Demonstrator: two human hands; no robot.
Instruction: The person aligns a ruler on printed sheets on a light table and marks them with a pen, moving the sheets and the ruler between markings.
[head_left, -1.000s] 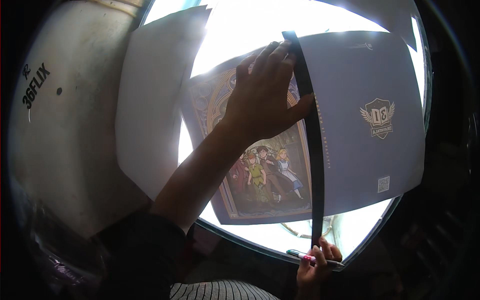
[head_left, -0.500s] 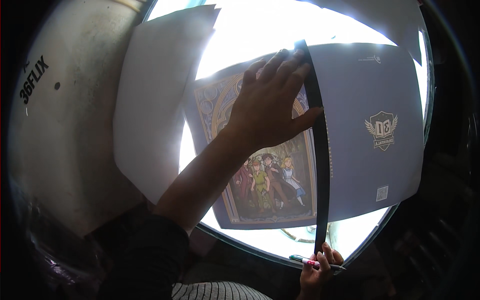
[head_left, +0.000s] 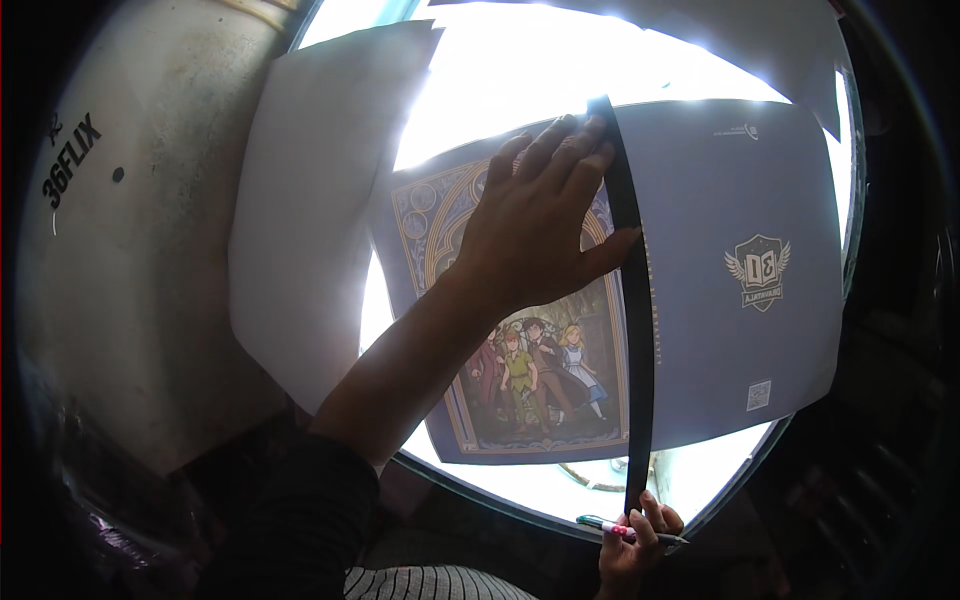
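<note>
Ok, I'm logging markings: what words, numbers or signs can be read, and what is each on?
I won't copy wording, but can place it.
Pale panel: bold black lettering with digits, legible.
Sheet: winged shield, its lettering mirrored.
Sheet: square code, low on the right.
Sheet: letters along the strip, too small to read.
Sheet: logo near the top right, too small to read.

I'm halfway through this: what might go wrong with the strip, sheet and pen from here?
1. The black strip might pivot: the left grip meets it toward its far end and the right grip is at its near end, with a long stretch between.
2. The printed sheet could skew, as no hand rests on its right panel.
3. The pen, near the edge of the lit surface, might slip.
</note>
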